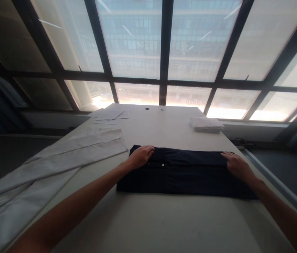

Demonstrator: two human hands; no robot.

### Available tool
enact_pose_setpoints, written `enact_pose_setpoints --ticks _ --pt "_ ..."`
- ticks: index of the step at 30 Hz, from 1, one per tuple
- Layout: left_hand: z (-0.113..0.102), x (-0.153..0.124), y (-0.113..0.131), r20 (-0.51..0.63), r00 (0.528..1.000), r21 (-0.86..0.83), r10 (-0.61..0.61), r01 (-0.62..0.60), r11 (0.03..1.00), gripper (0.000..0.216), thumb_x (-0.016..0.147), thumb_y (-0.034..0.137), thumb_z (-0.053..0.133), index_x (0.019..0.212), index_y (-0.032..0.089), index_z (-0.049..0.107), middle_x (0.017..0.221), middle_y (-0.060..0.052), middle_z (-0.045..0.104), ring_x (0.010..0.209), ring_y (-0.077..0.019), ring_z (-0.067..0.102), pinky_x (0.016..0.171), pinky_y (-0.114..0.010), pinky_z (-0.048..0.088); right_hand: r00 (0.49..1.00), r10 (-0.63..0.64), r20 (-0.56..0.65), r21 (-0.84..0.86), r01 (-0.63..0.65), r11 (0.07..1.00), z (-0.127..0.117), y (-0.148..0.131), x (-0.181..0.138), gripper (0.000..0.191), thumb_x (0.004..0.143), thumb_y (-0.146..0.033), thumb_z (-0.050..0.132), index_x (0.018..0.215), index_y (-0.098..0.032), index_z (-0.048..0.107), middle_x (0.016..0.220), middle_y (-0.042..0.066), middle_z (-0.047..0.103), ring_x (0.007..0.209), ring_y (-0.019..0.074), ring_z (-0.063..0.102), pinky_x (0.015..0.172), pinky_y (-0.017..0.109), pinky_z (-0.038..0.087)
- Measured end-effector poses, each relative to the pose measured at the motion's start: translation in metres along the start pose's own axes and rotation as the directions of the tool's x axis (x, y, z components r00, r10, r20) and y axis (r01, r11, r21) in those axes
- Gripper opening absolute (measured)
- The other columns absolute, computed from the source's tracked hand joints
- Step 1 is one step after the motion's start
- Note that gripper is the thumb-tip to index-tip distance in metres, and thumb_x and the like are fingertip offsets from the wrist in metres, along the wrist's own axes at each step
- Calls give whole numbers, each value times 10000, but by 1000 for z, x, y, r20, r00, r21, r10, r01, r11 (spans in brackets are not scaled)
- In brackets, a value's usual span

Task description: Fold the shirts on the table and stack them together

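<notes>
A dark navy buttoned garment (190,179) lies folded into a long, wide strip on the white table in front of me. A small pale button (163,164) shows on it left of the middle. My left hand (141,156) is at its far left corner, fingers closed over the upper edge. At the far right corner, my right hand (236,164) has its fingers bent over the same edge, closed on the cloth. Both thumbs are mostly hidden. Whether the garment is a shirt or trousers I cannot tell.
White or pale grey cloth (59,165) is spread along the table's left side. Sheets of paper (109,114) lie at the back left. A folded white stack (206,124) sits near the right edge of the table (159,130). Large windows (135,38) stand behind.
</notes>
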State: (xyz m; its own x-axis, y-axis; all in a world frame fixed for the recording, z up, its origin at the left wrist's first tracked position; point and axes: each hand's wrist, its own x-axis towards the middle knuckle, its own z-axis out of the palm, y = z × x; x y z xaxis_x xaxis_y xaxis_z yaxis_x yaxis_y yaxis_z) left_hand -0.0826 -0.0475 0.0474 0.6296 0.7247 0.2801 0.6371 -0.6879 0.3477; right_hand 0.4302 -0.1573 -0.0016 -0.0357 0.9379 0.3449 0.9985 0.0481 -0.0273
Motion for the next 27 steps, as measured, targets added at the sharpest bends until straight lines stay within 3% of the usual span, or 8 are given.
enact_pose_setpoints --ticks 4,7,11,14,19,23,27 --pt "39 40 40 73 997 99 -11 3 995 461 1047 385 344 1415 174 525 1510 -134 488 1421 -269 417 1192 -476 296 998 5 -68 196 8 981 8 -78 49 489 914 -208 408 1356 -173 614 1368 122 629 1337 290 522 1134 474 399" --pt "69 56 56 143 987 142 -67 47 989 534 1054 412 302 1488 134 440 1574 -161 385 1475 -319 315 1192 -549 256 999 -12 -40 320 24 947 20 -143 80 506 934 -235 416 1415 -165 558 1411 126 594 1369 307 476 1142 500 370" --pt "90 54 56 153 987 206 -37 5 978 602 1047 445 298 1551 118 340 1618 -166 286 1509 -334 219 1196 -578 212 996 -64 64 373 36 927 36 -212 94 524 957 -250 399 1467 -175 492 1539 125 457 1452 329 344 1165 539 281" --pt "92 48 51 141 990 241 9 -43 970 582 1046 391 277 1565 131 316 1623 -154 281 1516 -312 207 1204 -545 205 972 -163 167 366 92 926 44 -240 90 550 995 -265 309 1522 -142 404 1612 142 322 1493 315 258 1182 532 219" --pt "92 50 47 148 989 263 5 -44 964 582 1015 322 306 1562 124 327 1620 -145 287 1511 -312 223 1199 -545 213 957 -134 256 335 42 941 44 -232 80 650 1027 -479 279 1564 -115 314 1632 171 253 1517 317 178 1200 543 128" --pt "94 53 47 153 988 264 -14 -27 964 588 1012 351 310 1555 126 342 1628 -137 267 1514 -305 215 1205 -547 195 950 -39 311 264 -47 963 39 -191 74 711 1011 -588 266 1577 -157 287 1655 145 184 1532 289 109 1204 551 85" --pt "94 54 47 169 985 270 -40 -7 963 594 1016 363 296 1563 134 319 1638 -114 249 1521 -283 197 1212 -530 183 914 155 376 117 -213 970 37 -135 68 728 1010 -586 234 1598 -159 223 1673 113 122 1539 252 66 1216 515 68"
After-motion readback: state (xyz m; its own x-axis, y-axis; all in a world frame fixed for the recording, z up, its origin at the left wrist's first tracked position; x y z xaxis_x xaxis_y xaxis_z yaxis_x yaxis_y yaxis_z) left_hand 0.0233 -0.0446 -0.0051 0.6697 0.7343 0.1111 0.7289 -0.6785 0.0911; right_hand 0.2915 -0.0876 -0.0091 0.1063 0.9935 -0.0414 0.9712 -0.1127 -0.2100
